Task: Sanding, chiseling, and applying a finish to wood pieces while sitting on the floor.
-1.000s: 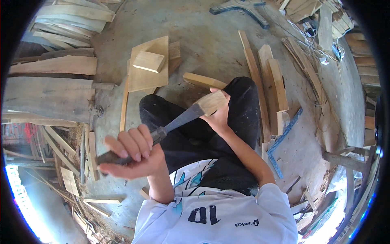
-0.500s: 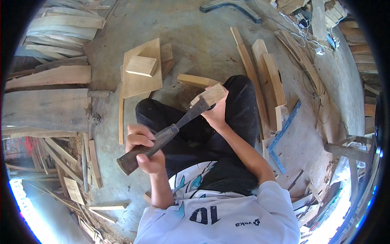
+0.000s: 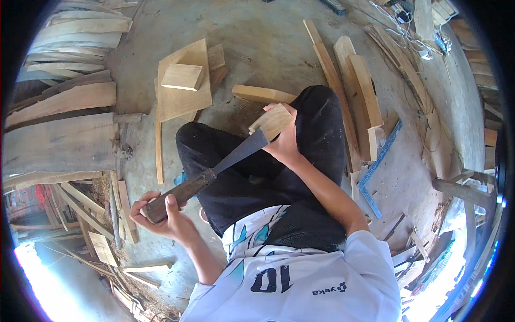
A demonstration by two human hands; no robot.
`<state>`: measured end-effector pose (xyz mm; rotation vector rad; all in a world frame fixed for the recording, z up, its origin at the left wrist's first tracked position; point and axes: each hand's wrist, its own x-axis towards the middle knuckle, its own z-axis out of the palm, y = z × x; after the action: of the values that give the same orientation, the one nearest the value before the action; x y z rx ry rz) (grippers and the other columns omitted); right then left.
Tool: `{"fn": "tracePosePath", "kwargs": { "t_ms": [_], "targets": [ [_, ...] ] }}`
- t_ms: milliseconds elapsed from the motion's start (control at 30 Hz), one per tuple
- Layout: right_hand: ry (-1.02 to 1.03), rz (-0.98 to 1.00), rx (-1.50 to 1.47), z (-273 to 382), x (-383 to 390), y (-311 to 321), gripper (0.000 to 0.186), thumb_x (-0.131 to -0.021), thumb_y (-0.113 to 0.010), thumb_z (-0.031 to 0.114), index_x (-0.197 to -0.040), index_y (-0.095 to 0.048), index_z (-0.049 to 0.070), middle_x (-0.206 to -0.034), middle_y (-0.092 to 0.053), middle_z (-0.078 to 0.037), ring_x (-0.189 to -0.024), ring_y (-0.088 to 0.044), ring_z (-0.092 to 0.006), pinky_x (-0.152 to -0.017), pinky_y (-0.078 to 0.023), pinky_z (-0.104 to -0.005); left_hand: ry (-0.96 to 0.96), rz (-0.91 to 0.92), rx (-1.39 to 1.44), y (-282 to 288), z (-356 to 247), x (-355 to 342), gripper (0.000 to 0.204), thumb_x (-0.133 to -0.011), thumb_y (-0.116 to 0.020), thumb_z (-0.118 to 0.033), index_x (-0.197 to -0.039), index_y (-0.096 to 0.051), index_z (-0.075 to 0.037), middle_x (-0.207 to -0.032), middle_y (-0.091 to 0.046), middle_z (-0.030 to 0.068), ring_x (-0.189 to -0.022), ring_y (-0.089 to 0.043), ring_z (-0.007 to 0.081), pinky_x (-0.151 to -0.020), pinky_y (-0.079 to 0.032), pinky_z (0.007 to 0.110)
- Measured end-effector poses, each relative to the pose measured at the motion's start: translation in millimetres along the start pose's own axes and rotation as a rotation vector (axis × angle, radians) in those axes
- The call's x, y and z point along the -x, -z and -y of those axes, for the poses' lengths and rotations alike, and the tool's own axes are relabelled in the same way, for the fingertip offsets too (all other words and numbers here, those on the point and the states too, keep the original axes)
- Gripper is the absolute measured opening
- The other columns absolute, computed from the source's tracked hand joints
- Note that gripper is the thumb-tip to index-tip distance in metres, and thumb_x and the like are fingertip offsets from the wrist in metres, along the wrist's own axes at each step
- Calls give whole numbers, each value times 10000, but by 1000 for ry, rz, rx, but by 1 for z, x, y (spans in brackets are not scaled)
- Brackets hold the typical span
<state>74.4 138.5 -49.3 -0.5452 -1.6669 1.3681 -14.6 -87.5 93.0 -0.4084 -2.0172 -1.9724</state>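
Observation:
My left hand [image 3: 176, 226] is closed round the wooden handle of a wide chisel [image 3: 240, 152], which slants up and to the right over my crossed legs. Its flat metal blade reaches the near end of a small wooden block [image 3: 278, 121]; contact between the two looks likely, though the exact edge is hard to make out. Gripping that block from its right side and below is my right hand [image 3: 287, 145], its fingers partly hidden behind the wood. Just beyond lies a short wooden piece [image 3: 263, 94] on the floor by my right knee.
Ahead on the left, a wooden block [image 3: 182, 77] rests on a flat board [image 3: 185, 107]. Long timbers [image 3: 365, 88] and a blue carpenter's square [image 3: 366, 182] lie to my right. Stacked planks [image 3: 59, 142] line the left side, with offcuts [image 3: 102, 248] below them.
My left hand has shifted down and left along with the chisel, whose blade now lies flatter in view. The block in my right hand is turned slightly. The whole view has shifted a little.

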Motion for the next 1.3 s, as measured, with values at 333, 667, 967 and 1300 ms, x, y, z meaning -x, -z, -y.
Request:
{"fn": "tracePosePath", "kwargs": {
  "t_ms": [333, 667, 967, 1300],
  "targets": [
    [46, 310, 49, -6, -9, 16, 885, -590, -889, 142, -1276, -338, 49, -1224, -482, -113, -1158, -495, -227, -998, -399, -360, 607, 648, -380, 36, -17, 22, 161, -771, -791, -59, -850, -667, 6, -705, -631, 11, -561, -562, 70, -506, -429, 205],
    [51, 260, 12, 4, -13, 6, 920, -659, -874, 246, -1341, -297, 26, -1227, -481, -170, -1183, -500, -296, -1000, -406, -388, 933, 1044, 457, 75, 16, 46, 684, -730, -813, -52, -1289, -425, 11, -953, -648, 129, -828, -674, 211, -706, -549, 347],
    [96, 451, -95, 14, -30, 7, 792, -664, -761, 72, -1379, -439, -30, -1352, -508, -151, -1185, -535, -261, -1006, -401, -335, 638, 920, 515, 35, 10, 33, 493, -893, -687, -189, -1263, -391, -56, -828, -585, 107, -656, -590, 134, -602, -486, 241],
    [38, 687, -291, 13, -40, -29, 606, -772, -647, 135, -1339, -479, 5, -1276, -542, -72, -1244, -470, -160, -1063, -337, -311, 641, 794, 217, 52, 7, 8, 339, -970, -568, -121, -1249, -384, -62, -706, -517, 40, -564, -513, 110, -525, -435, 234]
  ]
}}
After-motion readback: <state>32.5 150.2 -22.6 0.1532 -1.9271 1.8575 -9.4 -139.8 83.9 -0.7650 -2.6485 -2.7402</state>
